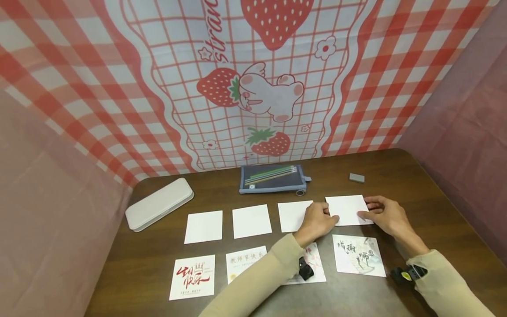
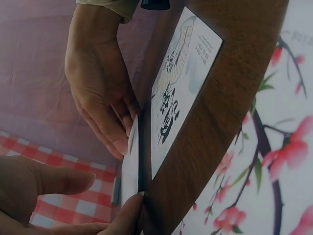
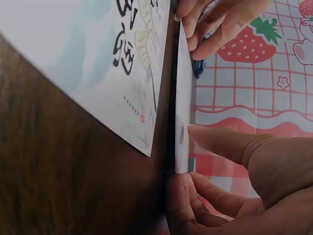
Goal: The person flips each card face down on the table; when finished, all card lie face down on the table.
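Both hands are at a blank white card (image 1: pixel 347 209), the rightmost of the back row. My left hand (image 1: pixel 318 220) holds its left edge, the thumb near the front left corner. At the right edge my right hand (image 1: pixel 389 216) pinches the card, with the thumb on top and fingers underneath in the right wrist view. A dark shadow lies along the card's near side. Just in front is a card with black brush writing (image 1: pixel 359 256). Another blank card (image 1: pixel 291 215) lies left of the held one, partly covered by my left hand.
Two more blank cards (image 1: pixel 251 221) continue the back row leftward. Printed cards (image 1: pixel 192 277) form the front row, some hidden by the left forearm. Behind are a mesh pencil pouch (image 1: pixel 273 178), a grey eraser-like block (image 1: pixel 357 178) and a white case (image 1: pixel 159 204).
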The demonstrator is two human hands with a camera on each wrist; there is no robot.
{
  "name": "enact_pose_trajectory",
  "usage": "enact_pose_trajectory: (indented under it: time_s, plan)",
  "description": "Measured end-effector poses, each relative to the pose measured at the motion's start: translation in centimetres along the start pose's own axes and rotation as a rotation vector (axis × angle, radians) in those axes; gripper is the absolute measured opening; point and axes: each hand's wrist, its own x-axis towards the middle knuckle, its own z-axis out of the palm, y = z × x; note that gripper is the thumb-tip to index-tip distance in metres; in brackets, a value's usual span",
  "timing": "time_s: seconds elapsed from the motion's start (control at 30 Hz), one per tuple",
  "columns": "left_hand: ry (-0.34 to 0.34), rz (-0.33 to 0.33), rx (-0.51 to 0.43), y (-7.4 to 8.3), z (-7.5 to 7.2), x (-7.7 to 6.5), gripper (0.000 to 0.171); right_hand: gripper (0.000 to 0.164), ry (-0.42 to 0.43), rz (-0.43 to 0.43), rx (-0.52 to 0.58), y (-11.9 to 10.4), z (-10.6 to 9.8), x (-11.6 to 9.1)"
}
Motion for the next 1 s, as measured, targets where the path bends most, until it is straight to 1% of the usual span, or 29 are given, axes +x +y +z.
enact_pose_trajectory:
  time_s: [0.03, 0.1, 0.13, 0.23, 0.27, 0.33, 0.4, 0.5, 0.6, 0.67, 0.87, 1.0]
  plan:
    - [-0.003, -0.001, -0.001, 0.0, -0.1, -0.1, 0.032, 0.059, 0.000, 0.000, -0.002, 0.0, 0.0, 0.0]
    - [-0.013, -0.006, -0.015, -0.1, -0.1, -0.3, 0.018, 0.059, -0.003, -0.003, -0.002, 0.0, 0.0, -0.1]
    - [-0.018, -0.012, -0.029, -0.2, -0.2, -0.4, 0.020, 0.059, -0.003, -0.004, -0.001, -0.1, 0.0, -0.1]
    - [-0.035, -0.040, -0.091, -0.3, -0.3, -0.6, 0.050, 0.057, 0.003, -0.021, -0.002, -0.3, 0.0, -0.2]
    - [-0.042, -0.044, -0.122, -0.4, -0.4, -0.7, 0.057, 0.057, 0.009, -0.029, -0.001, -0.4, 0.0, -0.3]
    - [-0.053, -0.052, -0.164, -0.4, -0.8, -0.9, 0.059, 0.056, 0.026, -0.049, -0.012, -0.8, 0.0, -0.4]
    - [-0.064, -0.054, -0.179, -0.4, -1.4, -1.2, 0.058, 0.055, 0.038, -0.068, -0.018, -1.4, 0.2, -0.7]
    - [-0.096, -0.044, -0.158, -0.6, -2.8, -2.0, 0.056, 0.052, 0.040, -0.097, -0.016, -2.6, 0.6, -1.3]
    - [-0.117, -0.023, -0.123, -1.1, -4.6, -2.9, 0.054, 0.046, 0.024, -0.145, 0.011, -4.2, 1.5, -1.9]
    - [-0.117, -0.002, -0.107, -1.6, -5.9, -3.6, 0.053, 0.041, 0.009, -0.181, 0.037, -5.3, 2.4, -2.4]
    - [-0.095, 0.019, -0.126, -3.3, -9.2, -5.8, 0.050, 0.032, -0.061, -0.269, 0.114, -8.3, 5.3, -3.8]
    - [-0.081, 0.032, -0.082, -4.0, -11.3, -7.4, 0.048, 0.029, -0.103, -0.324, 0.134, -9.7, 7.1, -4.4]
